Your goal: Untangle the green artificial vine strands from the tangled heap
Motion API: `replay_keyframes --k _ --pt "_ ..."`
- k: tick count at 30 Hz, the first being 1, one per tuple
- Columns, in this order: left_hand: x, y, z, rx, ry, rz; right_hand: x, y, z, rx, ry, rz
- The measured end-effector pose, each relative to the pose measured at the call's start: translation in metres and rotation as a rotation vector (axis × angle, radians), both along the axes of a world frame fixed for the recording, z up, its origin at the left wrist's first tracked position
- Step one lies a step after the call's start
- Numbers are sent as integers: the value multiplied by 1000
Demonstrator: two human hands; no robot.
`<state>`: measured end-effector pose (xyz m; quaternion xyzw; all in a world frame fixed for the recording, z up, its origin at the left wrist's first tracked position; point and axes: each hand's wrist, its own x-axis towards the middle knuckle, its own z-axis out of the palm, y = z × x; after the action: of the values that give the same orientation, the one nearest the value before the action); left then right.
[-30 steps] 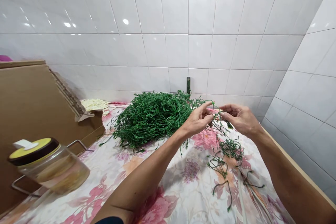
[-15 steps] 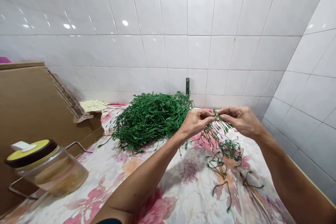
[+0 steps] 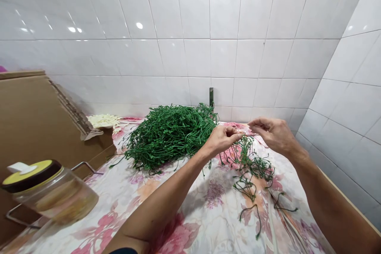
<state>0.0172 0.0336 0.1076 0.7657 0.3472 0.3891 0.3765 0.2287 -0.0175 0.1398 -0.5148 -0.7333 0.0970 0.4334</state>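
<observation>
Green stems (image 3: 246, 149) dangle right of centre, just below the left hand (image 3: 225, 136), its fingers pinched on a thin strand (image 3: 251, 134)! Across from it, the right hand (image 3: 273, 133) curls its fingers loosely; whether they grip, can't tell. Big green heap (image 3: 172, 133) at centre, floral cloth (image 3: 190, 194) beneath, lidded jar (image 3: 56, 194) lower left, cardboard (image 3: 32, 115) behind.

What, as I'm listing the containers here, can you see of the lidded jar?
The jar is see-through, glass or plastic, holding something yellowish-brown that I cannot identify. Its yellow lid, dark-rimmed with a raised white tab, is on. It appears tilted, beside the cardboard, with metal wire near it. Nobody touches it.
</observation>
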Motion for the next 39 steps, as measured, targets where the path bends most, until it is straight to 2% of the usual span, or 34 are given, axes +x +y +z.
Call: replay_keyframes --k 4,9,12,14,18,22,24,27,31,35,39 --pt "1 0 0 29 -112 61 -4 -3 4 -58 76 16" --pt "5 -2 0 24 -208 100 -7 2 -5 -159 -16 97" --pt "7 -6 2 -25 -271 101 -7 6 -11 -185 28 212" --pt "7 -8 5 -97 -300 58 -7 7 -12 -171 33 205" --pt "1 -10 12 -289 -235 -65 -8 4 -6 -57 0 93" --pt "-5 -6 14 -396 -210 -207 -8 3 -5 147 -94 39" --pt "-5 -5 13 -419 -213 -224 -8 3 -7 256 -172 18" --pt "-2 -6 11 -452 -260 -176 -6 4 -8 363 -246 27" --pt "2 -6 8 -509 -335 -201 -5 3 -6 408 -283 54" --pt "3 -5 5 -557 -356 -267 -3 3 -5 437 -328 19" --pt "4 -5 4 -515 -332 -329 -2 2 -5 461 -347 -15"
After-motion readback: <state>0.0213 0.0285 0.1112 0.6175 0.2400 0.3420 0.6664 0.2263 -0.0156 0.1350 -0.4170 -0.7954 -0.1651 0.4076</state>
